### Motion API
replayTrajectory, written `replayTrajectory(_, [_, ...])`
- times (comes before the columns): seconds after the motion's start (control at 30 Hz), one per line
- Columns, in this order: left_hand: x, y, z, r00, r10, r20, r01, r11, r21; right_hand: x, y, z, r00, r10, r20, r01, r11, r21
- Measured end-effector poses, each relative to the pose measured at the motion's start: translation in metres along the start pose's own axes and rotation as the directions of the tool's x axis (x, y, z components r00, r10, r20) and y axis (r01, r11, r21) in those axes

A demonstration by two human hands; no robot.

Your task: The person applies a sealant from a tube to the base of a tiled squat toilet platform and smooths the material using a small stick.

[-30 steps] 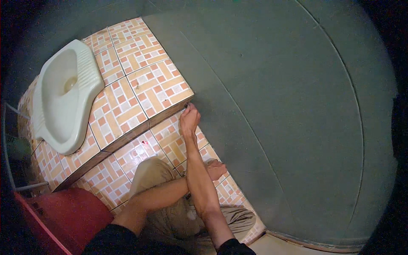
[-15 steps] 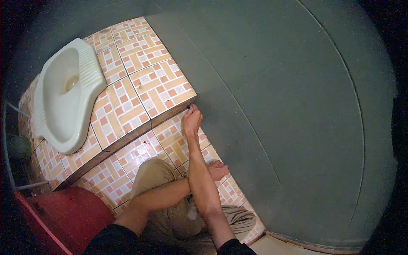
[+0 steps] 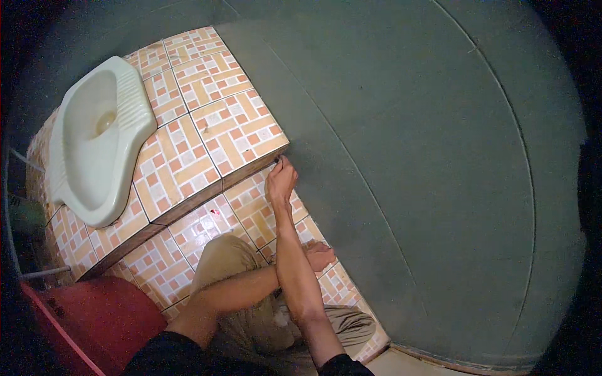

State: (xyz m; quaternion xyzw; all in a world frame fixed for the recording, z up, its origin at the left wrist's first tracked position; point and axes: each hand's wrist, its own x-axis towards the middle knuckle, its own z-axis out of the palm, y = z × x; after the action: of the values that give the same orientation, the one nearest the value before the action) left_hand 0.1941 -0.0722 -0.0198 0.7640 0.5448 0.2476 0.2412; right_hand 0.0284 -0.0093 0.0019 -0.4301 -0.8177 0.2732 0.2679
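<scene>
"Reaching where?"

"Right hand [image 3: 283, 178] at the tiled step [image 3: 241, 128], by the green wall [image 3: 414, 156]; left hand [image 3: 321, 255] lower. Both grips look curled; contents, I can't tell."

"And working there?"

"Calls for close fingerwork, I'd judge."

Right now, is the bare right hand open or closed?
Closed: the right hand has curled fingers beside the orange-and-white tiled step. Whether it grips anything: cannot tell.

A white squat toilet [image 3: 94, 150] on a raised tile platform [image 3: 179, 156], left of the right hand [image 3: 283, 180], marks the space as a toilet room.
</scene>
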Motion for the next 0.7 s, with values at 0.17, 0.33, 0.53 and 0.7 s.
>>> replayTrajectory(0.17, [0.006, 0.002, -0.001, 0.997, 0.058, 0.058, -0.068, 0.98, 0.185, -0.002, 0.012, 0.007, 0.998, -0.044, -0.042, 0.043, 0.999, -0.015])
replayTrajectory(0.33, [-0.004, -0.022, 0.033, 0.966, -0.005, -0.259, 0.012, 1.0, 0.026, -0.002, -0.005, 0.015, 0.999, -0.017, -0.032, 0.017, 1.0, -0.002])
replayTrajectory(0.53, [0.001, 0.009, 0.004, 1.0, -0.018, -0.019, 0.019, 0.999, 0.048, -0.006, 0.01, 0.0, 0.998, -0.047, -0.034, 0.045, 0.997, -0.069])
replayTrajectory(0.7, [0.002, -0.009, 0.037, 0.987, -0.11, -0.118, 0.103, 0.992, -0.068, -0.011, -0.001, 0.006, 0.996, -0.052, -0.074, 0.048, 0.998, -0.05])
